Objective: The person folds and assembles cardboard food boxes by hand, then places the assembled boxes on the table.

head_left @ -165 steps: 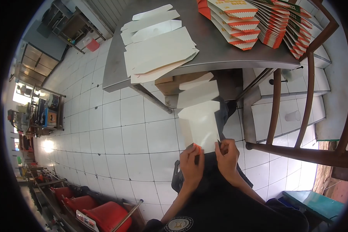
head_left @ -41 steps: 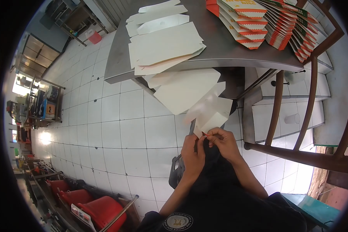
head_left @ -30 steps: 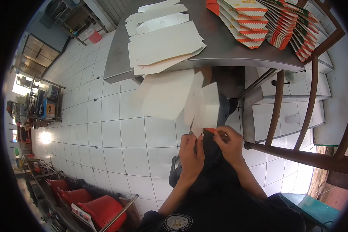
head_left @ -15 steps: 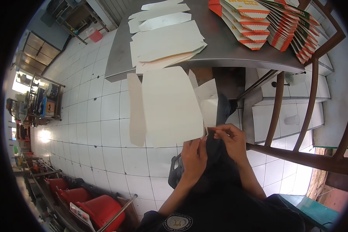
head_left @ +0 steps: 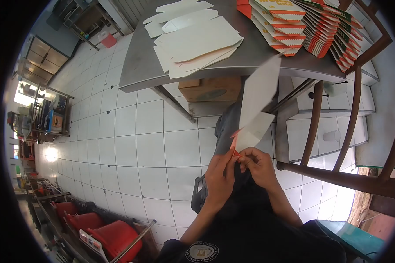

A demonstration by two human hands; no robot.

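Note:
A partly folded paperboard box (head_left: pixel 260 90), white with orange at its near corner, stands steeply tilted above my lap. My left hand (head_left: pixel 219 177) is closed on that orange corner. My right hand (head_left: pixel 259 168) pinches a small orange flap just beside it, the fingertips of both hands almost meeting. The box's large panel is seen nearly edge-on, its far end reaching toward the table's front edge. Flat white box blanks (head_left: pixel 197 41) lie in a loose pile on the metal table (head_left: pixel 138 65) ahead.
Folded orange-and-white boxes (head_left: pixel 281 28) are nested in rows at the table's right. A cardboard box (head_left: pixel 210 90) sits beneath the table. A brown railing (head_left: pixel 338 179) runs along the right, beside tiled steps. Red chairs (head_left: pixel 114 236) stand at the lower left.
The box's large panel has swung from flat on the left to steeply upright on the right. The top blanks on the table have shifted and turned. Both hands stay close to the same spot.

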